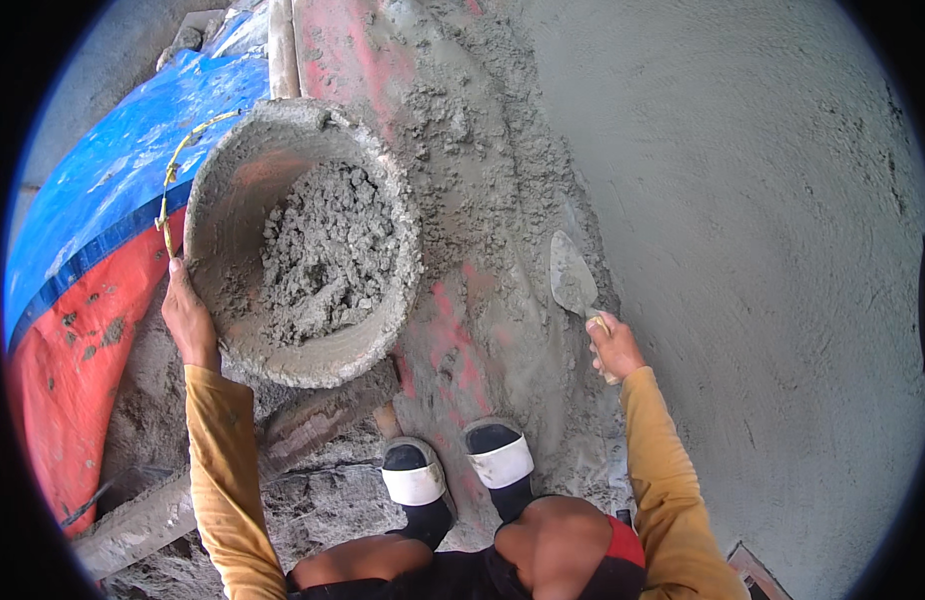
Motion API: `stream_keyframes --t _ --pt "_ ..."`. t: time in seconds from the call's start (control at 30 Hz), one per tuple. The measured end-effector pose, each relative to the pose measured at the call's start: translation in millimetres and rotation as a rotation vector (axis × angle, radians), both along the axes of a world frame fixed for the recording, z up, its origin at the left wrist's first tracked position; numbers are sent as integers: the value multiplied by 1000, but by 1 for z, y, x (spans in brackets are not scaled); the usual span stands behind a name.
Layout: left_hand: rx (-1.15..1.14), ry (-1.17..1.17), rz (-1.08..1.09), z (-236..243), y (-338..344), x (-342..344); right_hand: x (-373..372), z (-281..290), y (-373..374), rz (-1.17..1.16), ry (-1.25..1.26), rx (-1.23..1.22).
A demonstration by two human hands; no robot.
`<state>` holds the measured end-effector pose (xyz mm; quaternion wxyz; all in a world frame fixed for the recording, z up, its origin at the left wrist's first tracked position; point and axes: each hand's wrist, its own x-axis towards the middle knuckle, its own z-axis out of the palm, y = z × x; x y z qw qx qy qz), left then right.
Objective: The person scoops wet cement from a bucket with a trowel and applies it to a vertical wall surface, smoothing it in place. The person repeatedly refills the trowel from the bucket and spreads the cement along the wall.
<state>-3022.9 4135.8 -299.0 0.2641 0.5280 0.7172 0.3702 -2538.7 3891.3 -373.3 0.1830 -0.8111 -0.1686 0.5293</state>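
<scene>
My left hand (pixel 191 318) grips the near left side of a round, mortar-caked bucket (pixel 245 345), which tilts toward me. Clumpy grey mortar (pixel 328 255) lies inside it. A yellow cord handle (pixel 171 185) loops out from the bucket's left rim. In my right hand (pixel 615 345) is a trowel (pixel 573 275), its fingers closed round the pale handle. The pointed grey blade, smeared with mortar, is over the edge between the rough strip and the smooth grey surface on the right.
Smooth wet mortar (pixel 753 220) spreads across the right side. A mortar-splattered board (pixel 448 350) with pink patches runs under my sandals (pixel 503 465). Blue sheeting (pixel 113 170) and red sheeting (pixel 83 370) cover the left. Wooden beams (pixel 148 520) lie at lower left.
</scene>
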Motion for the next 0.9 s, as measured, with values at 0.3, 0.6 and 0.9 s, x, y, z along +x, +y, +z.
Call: stream_keyframes --t 0.3,0.6,0.9 --pt "-47 -50 62 8 0 12 27 -75 90 68 -48 115" --pt "-41 14 72 3 -1 3 8 -69 89 50 -61 125" --pt "-42 45 59 -4 4 1 2 -103 154 -62 -59 218"
